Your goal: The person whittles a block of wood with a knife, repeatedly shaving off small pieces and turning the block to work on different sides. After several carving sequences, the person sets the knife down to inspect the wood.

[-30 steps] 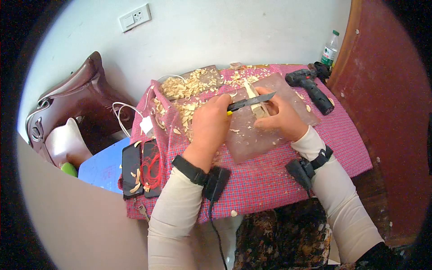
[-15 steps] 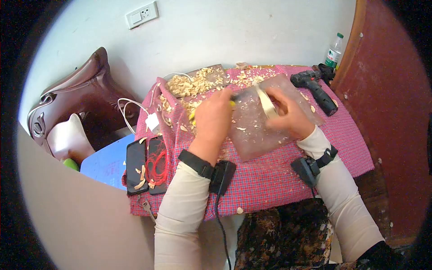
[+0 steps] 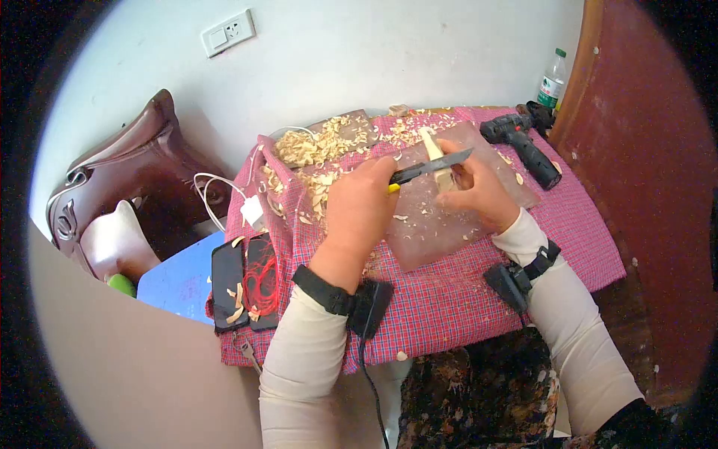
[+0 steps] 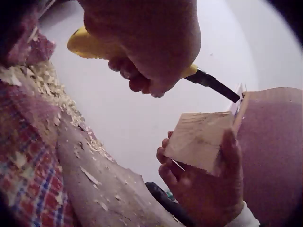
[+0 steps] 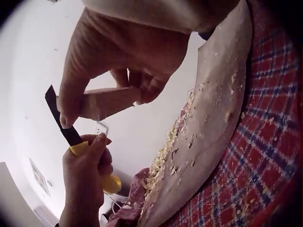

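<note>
Above the brownish board (image 3: 419, 243), your left hand (image 3: 359, 217) curls round the yellow-handled knife (image 3: 426, 168), whose blade, apart from the block 0.5 s ago, now crosses it in the head view; contact is unclear. Your right hand (image 3: 482, 193) pinches the wooden block (image 4: 201, 139) between thumb and fingers: pale, squared at 1 end, narrower at the other.

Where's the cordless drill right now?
In the head view, the black drill lies on the checked cloth, right of the brown board, below the bottle.
</note>
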